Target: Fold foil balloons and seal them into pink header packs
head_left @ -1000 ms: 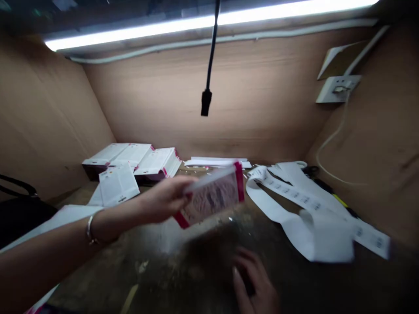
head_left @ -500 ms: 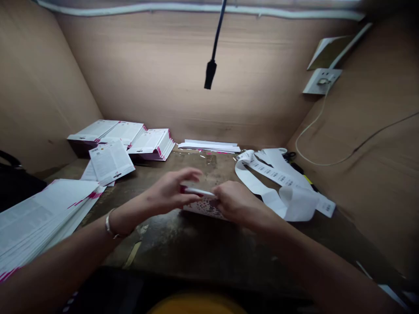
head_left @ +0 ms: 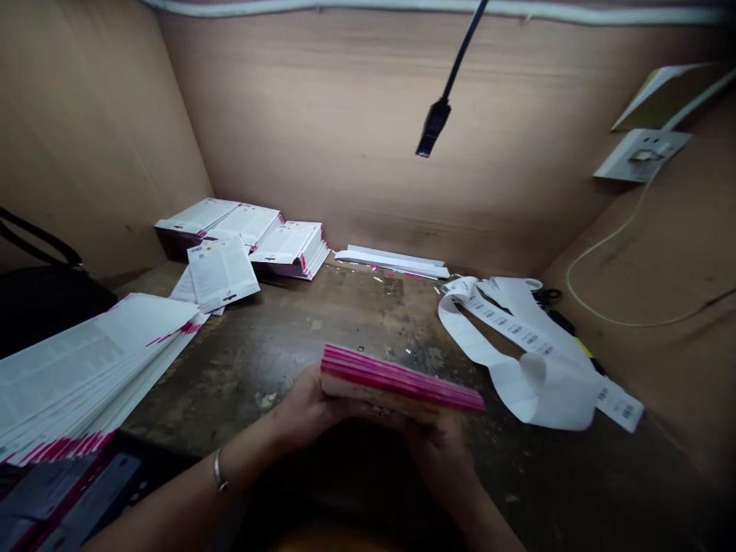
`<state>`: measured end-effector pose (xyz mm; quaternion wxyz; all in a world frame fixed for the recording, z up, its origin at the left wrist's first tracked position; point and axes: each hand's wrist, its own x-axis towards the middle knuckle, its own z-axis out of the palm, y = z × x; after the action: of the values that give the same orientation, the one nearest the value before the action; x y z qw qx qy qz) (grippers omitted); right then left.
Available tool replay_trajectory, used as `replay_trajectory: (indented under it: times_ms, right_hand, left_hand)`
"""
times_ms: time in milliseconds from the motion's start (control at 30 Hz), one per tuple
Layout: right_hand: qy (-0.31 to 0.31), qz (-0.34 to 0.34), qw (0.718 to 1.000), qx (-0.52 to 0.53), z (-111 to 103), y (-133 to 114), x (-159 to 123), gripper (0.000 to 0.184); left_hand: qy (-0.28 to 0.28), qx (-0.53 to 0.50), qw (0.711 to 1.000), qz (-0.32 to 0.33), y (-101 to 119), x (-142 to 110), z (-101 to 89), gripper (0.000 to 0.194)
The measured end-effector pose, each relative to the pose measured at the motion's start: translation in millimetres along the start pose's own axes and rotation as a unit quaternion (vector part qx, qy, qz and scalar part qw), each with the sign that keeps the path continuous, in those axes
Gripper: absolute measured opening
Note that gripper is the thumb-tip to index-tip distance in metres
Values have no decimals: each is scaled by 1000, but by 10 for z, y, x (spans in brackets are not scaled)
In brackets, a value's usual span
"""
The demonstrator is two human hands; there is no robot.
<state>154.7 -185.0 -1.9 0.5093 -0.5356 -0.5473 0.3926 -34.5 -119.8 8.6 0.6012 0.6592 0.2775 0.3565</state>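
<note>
The left hand and right hand hold a pink-edged stack from below, fingers hidden, with more stacks lying on the surface.

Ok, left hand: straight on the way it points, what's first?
The left hand meets the pink-edged leaflet stack first: it sits under that stack, fingers hidden, so exact contact is unclear.

Person is wearing a thin silver bangle on the left wrist, lower centre-left of frame; left forearm and right forearm are showing bare, bottom edge.
</note>
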Motion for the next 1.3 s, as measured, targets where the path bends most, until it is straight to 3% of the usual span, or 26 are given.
replay_trajectory:
  times_ms: [200, 267, 400, 467, 500, 567, 667, 733, 833, 867, 933, 1033, 1100, 1167, 1233, 1300]
  right_hand:
    - [4, 67, 996, 64, -42, 30, 24, 32]
    - [10, 105, 988, 113, -38, 52, 38, 36]
    - [22, 179, 966, 187, -13, 116, 96, 44]
    - [17, 207, 956, 209, -7, 156, 124, 46]
    - [12, 220, 951, 215, -5, 176, 137, 47]
    - [7, 239, 947, 217, -2, 215, 161, 48]
    - [8, 245, 949, 199, 12, 269, 194, 47]
    - [2, 246, 950, 190, 9, 295, 206, 46]
    - [-42, 248, 955, 160, -90, 284, 199, 43]
    - [-66, 237, 964, 105, -156, 258, 194, 40]
    - [-81, 199, 969, -120, -312, 168, 188, 36]
    - [11, 42, 887, -460, -456, -16, 225, 31]
    - [36, -106, 853, -511, -400, -103, 295, 28]
    - [-21, -214, 845, -490, -240, -108, 389, 33]
    - [-102, -234, 845, -470, -59, -23, 481, 36]
    - [-157, -204, 852, -457, 66, 115, 544, 37]
  left_hand:
    - [-8, -84, 996, -35, -39, 74, -12, 32]
    - [21, -116, 992, -53, -70, 121, 1, 38]
    - [78, -113, 976, -167, -219, 214, 13, 43]
    - [99, -38, 972, -210, -281, 216, 7, 45]
    - [117, 34, 973, -197, -295, 200, 3, 47]
    - [131, 218, 962, -99, -290, 140, 3, 49]
    - [11, 411, 908, 78, -278, 32, 45, 35]
    - [-62, 451, 883, 114, -314, -16, 93, 27]
    - [-73, 486, 865, 102, -401, -40, 150, 27]
    - [-75, 496, 860, 98, -424, -40, 159, 27]
    - [-83, 510, 851, 96, -446, -38, 161, 27]
    - [-92, 520, 844, 95, -436, -28, 146, 29]
    - [-92, 522, 843, 94, -425, -12, 141, 29]
    - [-91, 522, 843, 96, -419, 5, 150, 29]
    - [-93, 520, 843, 101, -415, 5, 174, 28]
    - [-91, 517, 845, 102, -400, -17, 197, 27]
